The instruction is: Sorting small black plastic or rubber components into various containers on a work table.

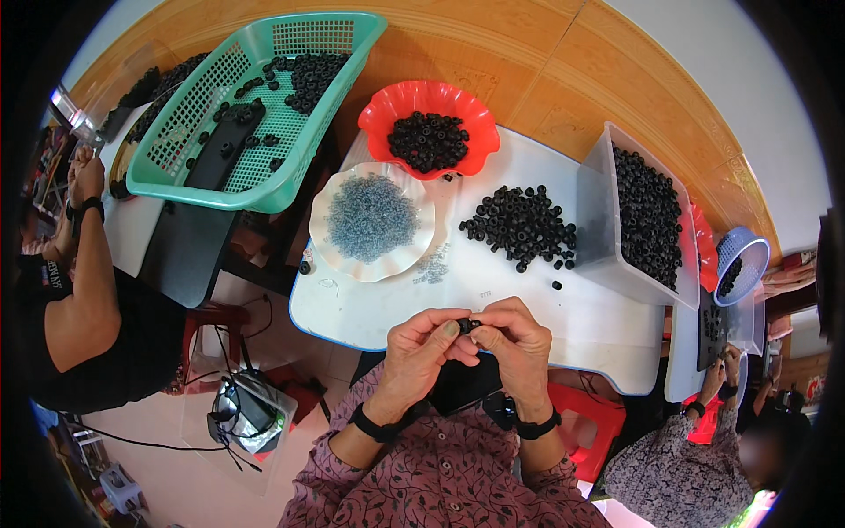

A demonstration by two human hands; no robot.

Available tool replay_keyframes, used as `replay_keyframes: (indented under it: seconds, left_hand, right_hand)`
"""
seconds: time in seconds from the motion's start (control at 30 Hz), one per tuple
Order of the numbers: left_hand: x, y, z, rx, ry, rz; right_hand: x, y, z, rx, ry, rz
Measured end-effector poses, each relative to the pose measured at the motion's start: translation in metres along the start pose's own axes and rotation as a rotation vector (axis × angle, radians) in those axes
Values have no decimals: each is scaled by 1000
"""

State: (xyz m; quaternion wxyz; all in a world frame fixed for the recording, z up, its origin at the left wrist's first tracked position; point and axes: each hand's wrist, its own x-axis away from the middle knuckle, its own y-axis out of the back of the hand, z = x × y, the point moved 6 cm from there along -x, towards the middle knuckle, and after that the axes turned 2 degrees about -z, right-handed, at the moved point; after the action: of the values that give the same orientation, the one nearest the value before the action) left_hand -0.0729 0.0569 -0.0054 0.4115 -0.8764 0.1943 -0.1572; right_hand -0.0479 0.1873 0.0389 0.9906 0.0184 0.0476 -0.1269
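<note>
Just above the table's front edge, my left hand (424, 350) pinches a small black knob-like part (465, 326) between thumb and fingers. From the other side my right hand (518, 345) is closed on the same part, thumb and fingertips at its right end. Whether a second tiny piece sits between the right fingertips cannot be made out. Beyond the hands lies a loose pile of similar black parts (519, 224) on the white table (378, 308). Left of the pile, a white scalloped plate (324, 251) carries a heap of small clear, bluish rings (371, 217).
A red wavy bowl (482, 141) of black parts stands at the back. On the right is a clear plastic bin (603, 255) full of them. A green basket (264, 201) is at upper left. Co-workers sit at left (79, 308) and right (678, 458). Cables (231, 387) trail on the floor.
</note>
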Motion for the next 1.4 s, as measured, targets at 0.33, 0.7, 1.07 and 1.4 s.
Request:
replay_keyframes:
  seconds: [0.33, 0.7, 1.07, 1.4]
  left_hand:
    - [-1, 6, 7, 90, 33, -11]
    - [1, 9, 6, 25, 9, -111]
    - [7, 8, -4, -107, 22, -194]
    - [5, 10, 1, -213, 51, -143]
  right_hand:
    - [1, -2, 9, 109, 59, 6]
    - [-2, -4, 12, 231, 116, 15]
    - [-1, -16, 25, 437, 202, 119]
    - [5, -20, 17, 561, 251, 144]
